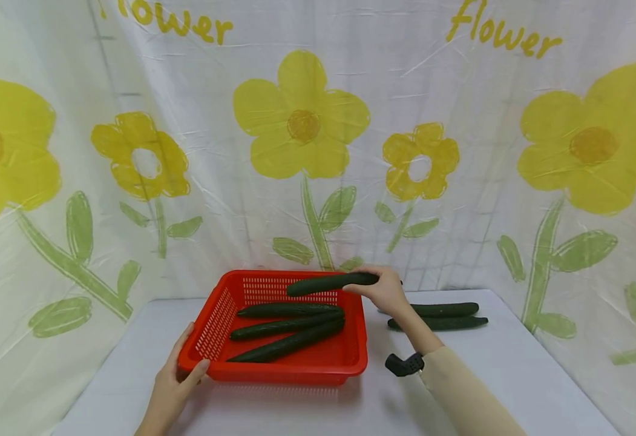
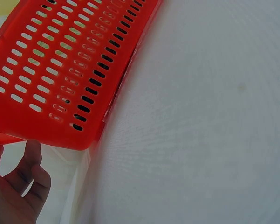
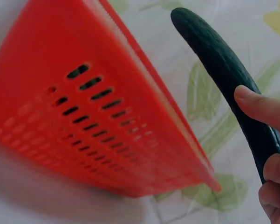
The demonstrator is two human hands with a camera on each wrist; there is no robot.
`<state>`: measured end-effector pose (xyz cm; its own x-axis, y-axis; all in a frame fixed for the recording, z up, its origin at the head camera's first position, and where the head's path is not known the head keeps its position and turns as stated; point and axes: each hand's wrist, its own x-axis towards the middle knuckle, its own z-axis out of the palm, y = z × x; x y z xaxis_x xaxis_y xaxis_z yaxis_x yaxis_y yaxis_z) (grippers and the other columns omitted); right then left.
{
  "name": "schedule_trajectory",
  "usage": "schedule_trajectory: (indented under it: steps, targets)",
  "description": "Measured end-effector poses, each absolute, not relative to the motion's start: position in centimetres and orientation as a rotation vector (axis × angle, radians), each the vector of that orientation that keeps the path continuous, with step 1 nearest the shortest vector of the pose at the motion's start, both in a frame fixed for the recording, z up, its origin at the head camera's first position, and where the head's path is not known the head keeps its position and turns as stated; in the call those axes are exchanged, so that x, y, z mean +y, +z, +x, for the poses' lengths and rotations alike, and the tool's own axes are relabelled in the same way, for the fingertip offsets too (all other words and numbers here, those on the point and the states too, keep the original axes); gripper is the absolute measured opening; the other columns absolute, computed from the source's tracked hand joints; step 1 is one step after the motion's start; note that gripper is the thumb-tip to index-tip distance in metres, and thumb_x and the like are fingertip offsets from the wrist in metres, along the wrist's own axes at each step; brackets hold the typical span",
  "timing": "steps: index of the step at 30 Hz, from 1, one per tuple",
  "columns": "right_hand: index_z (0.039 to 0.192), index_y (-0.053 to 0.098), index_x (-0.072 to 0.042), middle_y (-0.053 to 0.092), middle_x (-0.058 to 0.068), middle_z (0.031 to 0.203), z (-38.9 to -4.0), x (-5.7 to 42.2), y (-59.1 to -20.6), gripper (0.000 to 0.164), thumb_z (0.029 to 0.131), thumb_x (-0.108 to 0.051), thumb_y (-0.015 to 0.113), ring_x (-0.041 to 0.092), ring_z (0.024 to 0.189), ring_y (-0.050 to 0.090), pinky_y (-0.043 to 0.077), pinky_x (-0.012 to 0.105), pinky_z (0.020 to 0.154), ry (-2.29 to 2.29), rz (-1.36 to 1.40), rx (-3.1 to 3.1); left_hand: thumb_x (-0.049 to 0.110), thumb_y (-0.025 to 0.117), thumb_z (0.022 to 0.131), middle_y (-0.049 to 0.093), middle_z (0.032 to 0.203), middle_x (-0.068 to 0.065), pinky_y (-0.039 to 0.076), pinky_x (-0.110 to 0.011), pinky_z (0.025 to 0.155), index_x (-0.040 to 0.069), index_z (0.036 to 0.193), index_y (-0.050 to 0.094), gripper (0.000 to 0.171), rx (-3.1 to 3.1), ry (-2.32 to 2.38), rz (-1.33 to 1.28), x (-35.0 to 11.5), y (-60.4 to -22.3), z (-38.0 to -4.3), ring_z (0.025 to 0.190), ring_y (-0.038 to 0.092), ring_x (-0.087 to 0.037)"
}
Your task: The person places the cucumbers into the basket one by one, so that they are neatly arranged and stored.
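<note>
A red plastic basket (image 1: 274, 373) with slotted walls stands on the table, and three dark green cucumbers (image 1: 285, 327) lie inside it. My right hand (image 1: 380, 290) grips another cucumber (image 1: 323, 283) by its right end and holds it over the basket's back right part. In the right wrist view the thumb lies along that cucumber (image 3: 219, 56) while the fingers curl round it. At the basket's front left corner my left hand (image 1: 173, 381) holds the rim between thumb and fingers. The left wrist view shows bent fingers (image 2: 32, 154) right at the rim.
Two more cucumbers (image 1: 443, 317) lie side by side on the white table (image 1: 492, 375), right of the basket and partly behind my right forearm. A black device (image 1: 405, 364) is on the right wrist. Behind the table hangs a white curtain (image 1: 214, 151) with yellow flowers.
</note>
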<state>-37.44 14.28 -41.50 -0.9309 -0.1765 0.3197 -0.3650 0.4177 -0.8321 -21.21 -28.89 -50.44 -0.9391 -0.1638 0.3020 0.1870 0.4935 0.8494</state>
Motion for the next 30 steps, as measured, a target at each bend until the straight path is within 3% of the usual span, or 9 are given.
schedule_trajectory:
  steps: [10,16,24,30]
  targets:
    - [0.114,0.084,-0.023,0.076,0.003,0.126,-39.1,9.3,-39.3,0.044,0.076,-0.042,0.097,0.023,0.115,0.068,0.059,0.044,0.093,1.528,0.588,-2.455,0.02,0.07,0.104,0.042,0.162,-0.026,0.057,-0.024,0.074,0.026,0.17,0.028,0.079,-2.387,-1.427,-0.02,-29.2,-50.5,-21.4,0.105,0.054,0.008]
    - [0.111,0.084,-0.023,0.078,0.001,0.119,-39.5,7.2,-39.3,0.04,0.077,-0.039,0.097,0.022,0.103,0.071,0.061,0.04,0.085,1.591,0.644,-2.427,0.017,0.07,0.104,0.045,0.16,-0.026,0.057,-0.026,0.072,0.025,0.17,0.028,0.078,-2.368,-1.452,-0.043,-29.1,-50.9,-21.5,0.101,0.057,0.003]
    - [0.116,0.083,-0.017,0.073,0.008,0.131,-40.1,5.2,-40.2,0.043,0.08,-0.036,0.096,0.029,0.117,0.068,0.06,0.046,0.091,1.541,0.647,-2.458,0.021,0.069,0.104,0.041,0.164,-0.025,0.057,-0.024,0.075,0.026,0.17,0.027,0.078,-2.393,-1.419,-0.027,-28.9,-50.7,-21.4,0.107,0.054,0.009]
    - [0.111,0.084,-0.019,0.076,0.003,0.123,-40.2,3.5,-41.2,0.038,0.078,-0.035,0.096,0.026,0.114,0.069,0.059,0.044,0.092,1.551,0.616,-2.426,0.02,0.07,0.104,0.042,0.163,-0.026,0.058,-0.025,0.073,0.025,0.17,0.027,0.079,-2.393,-1.415,-0.025,-29.0,-50.7,-21.5,0.103,0.055,0.007]
